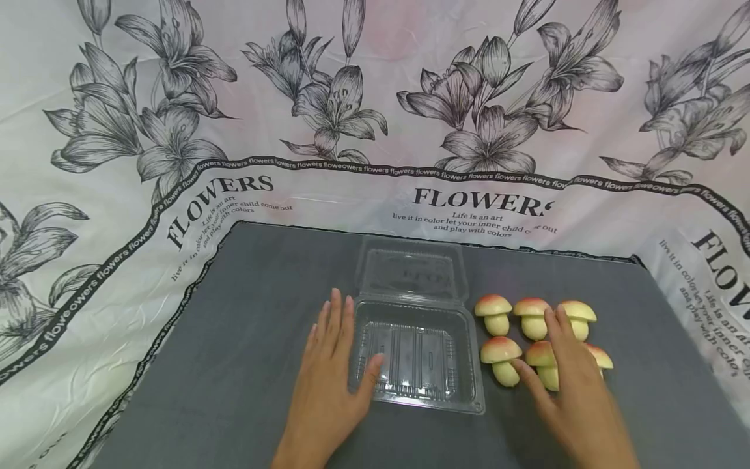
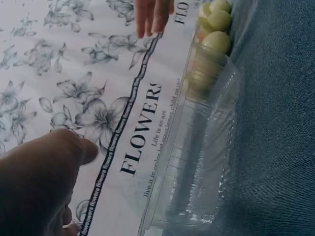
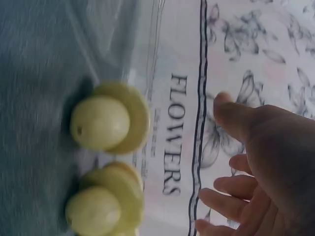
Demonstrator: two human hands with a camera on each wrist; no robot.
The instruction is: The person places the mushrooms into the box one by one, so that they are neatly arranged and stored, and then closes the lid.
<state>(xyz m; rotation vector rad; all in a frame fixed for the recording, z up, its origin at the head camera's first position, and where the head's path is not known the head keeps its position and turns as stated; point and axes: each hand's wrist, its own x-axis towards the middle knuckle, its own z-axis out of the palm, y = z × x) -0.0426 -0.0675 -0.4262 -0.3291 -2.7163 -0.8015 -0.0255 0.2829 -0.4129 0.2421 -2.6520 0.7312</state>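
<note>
A clear plastic clamshell box (image 1: 423, 407) lies with its lid (image 1: 410, 268) folded back behind it; nothing is inside. My left hand (image 1: 328, 391) hovers at the box's left side with straight fingers, the thumb over its near left part. To the right of the box stand several toy mushrooms (image 1: 500, 352) with red-and-yellow caps and pale stems, in two rows. Above them is my right hand (image 1: 577, 391), its fingers relaxed and partly hiding the front row. In the right wrist view, a mushroom (image 3: 101, 123) appears below this hand, apart from it. Neither hand holds anything.
A dark grey table top (image 1: 252, 339) carries everything. Behind and beside it hangs a white cloth (image 1: 351, 195) printed with flowers and lettering, bordering the table's back and side edges.
</note>
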